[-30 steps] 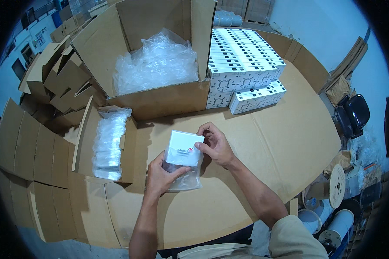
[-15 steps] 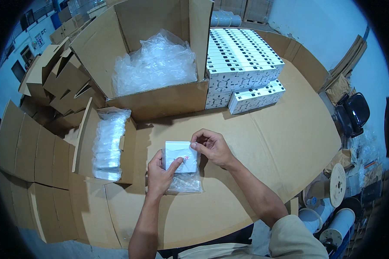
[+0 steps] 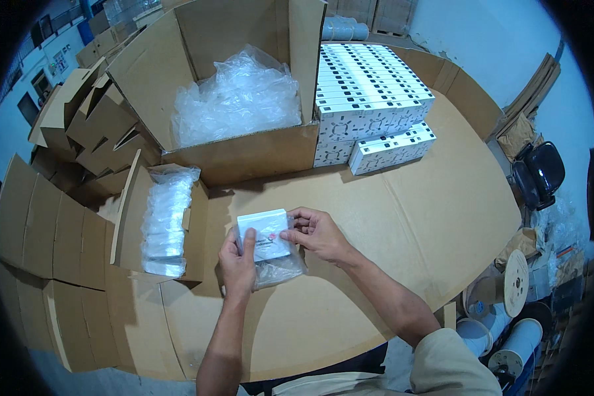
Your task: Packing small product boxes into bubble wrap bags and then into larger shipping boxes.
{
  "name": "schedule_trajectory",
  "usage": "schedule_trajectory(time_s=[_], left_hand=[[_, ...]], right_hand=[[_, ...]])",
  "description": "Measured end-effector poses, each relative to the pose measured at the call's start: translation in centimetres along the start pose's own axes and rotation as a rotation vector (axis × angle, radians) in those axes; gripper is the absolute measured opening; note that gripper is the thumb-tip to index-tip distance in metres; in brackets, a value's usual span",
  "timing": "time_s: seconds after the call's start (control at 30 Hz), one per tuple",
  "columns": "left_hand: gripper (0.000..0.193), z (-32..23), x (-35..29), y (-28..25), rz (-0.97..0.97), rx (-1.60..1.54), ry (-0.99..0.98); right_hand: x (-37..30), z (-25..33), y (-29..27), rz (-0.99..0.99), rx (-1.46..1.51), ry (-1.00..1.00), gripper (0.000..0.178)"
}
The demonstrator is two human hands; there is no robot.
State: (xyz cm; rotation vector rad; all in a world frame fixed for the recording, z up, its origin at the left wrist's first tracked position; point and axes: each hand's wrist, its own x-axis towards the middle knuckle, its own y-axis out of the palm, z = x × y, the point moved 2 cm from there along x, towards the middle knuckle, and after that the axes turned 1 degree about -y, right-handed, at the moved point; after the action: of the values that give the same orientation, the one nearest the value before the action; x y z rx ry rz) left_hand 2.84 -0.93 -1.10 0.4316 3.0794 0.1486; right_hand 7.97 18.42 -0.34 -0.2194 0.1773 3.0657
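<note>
A small white box [image 3: 265,232] is held between both hands above a cardboard-covered table [image 3: 409,224]. My left hand [image 3: 239,265] grips its left edge, thumb on top. My right hand [image 3: 317,232] pinches its right side. A clear plastic bag [image 3: 280,267] hangs under the box, crumpled between the hands.
A large open carton [image 3: 244,155] with clear plastic bags stands behind. A small open carton [image 3: 168,224] of wrapped white items lies to the left. Stacked white boxes [image 3: 369,99] sit at the back right. Folded cartons [image 3: 39,224] pile on the left; spools [image 3: 515,284] stand on the right.
The white box has turned in my hands and now lies flatter, face up, with the plastic bag pushed down beneath it. Both hands stayed in the same spot.
</note>
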Motion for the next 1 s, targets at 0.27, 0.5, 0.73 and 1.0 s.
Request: schedule_trajectory(time_s=[0.27, 0.5, 0.73, 1.0], left_hand=[[0.034, 0.9, 0.1, 0.6, -0.038, -0.131, -0.024], [0.018, 0.3, -0.2, 0.4, -0.157, -0.099, -0.011], [0.013, 0.3, -0.2, 0.4, -0.168, -0.205, 0.03], [0.014, -0.3, -0.1, 0.4, -0.176, -0.28, 0.122]], right_hand=[[0.3, -0.6, -0.1, -0.122, 0.212, -0.188, 0.04], [0.8, -1.4, 0.4, -0.144, 0.264, -0.275, 0.027], [0.7, -1.9, 0.2, -0.132, 0.439, -0.174, 0.012], [0.3, -0.7, 0.8, -0.113, 0.588, -0.267, 0.011]])
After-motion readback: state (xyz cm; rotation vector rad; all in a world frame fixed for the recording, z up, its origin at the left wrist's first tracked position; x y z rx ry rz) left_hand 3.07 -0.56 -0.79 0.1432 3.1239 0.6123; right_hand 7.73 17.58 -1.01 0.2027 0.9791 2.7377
